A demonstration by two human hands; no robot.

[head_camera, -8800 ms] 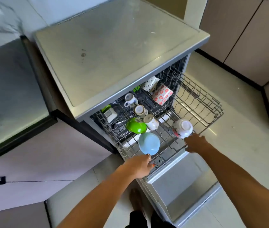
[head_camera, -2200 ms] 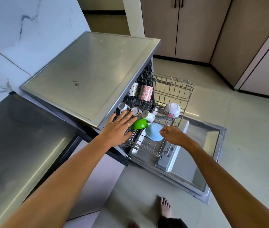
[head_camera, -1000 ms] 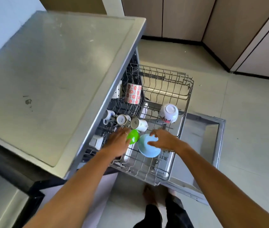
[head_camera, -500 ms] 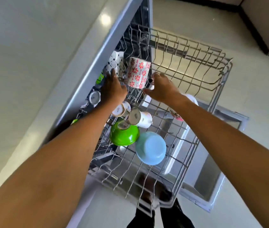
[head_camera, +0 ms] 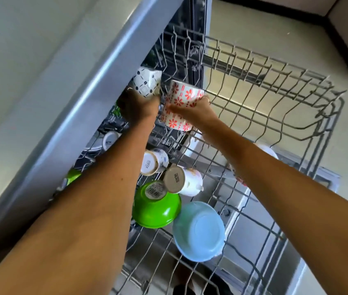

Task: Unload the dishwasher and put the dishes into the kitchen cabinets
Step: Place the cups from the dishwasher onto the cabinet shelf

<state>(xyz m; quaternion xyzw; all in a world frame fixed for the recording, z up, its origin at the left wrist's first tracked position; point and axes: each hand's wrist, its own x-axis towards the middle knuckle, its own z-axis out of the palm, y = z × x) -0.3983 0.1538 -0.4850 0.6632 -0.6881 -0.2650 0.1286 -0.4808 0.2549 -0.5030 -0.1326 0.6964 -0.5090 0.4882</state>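
Reaching into the pulled-out dishwasher rack, both hands grip mugs at its far left, about 11 o'clock of the view. Left hand is closed round the black-and-white patterned mug, fingers wrapped under it, mug tilted and partly under the dishwasher top edge. Right hand is closed on the red-flower mug, thumb on its near side, fingers at its right side; mug is tilted, base toward the top of the view. The two mugs sit just beside each other; contact between them is unclear.

Below the hands, toward 6 o'clock, two small white cups lie on their sides with bases toward the camera: one touching the left forearm's edge, another just right of it. A third small cup lies at 9 o'clock of those, near the top edge. Green bowl sits upside down, barcode sticker on its base, just beside the light blue bowl, also inverted, at its 4 o'clock. A white bowl with red pattern is mostly hidden behind the right forearm. Another green item peeks out at 9 o'clock, unclear what. Right half of the rack holds bare wire tines. Open dishwasher door shows beneath the rack; tiled floor beyond.
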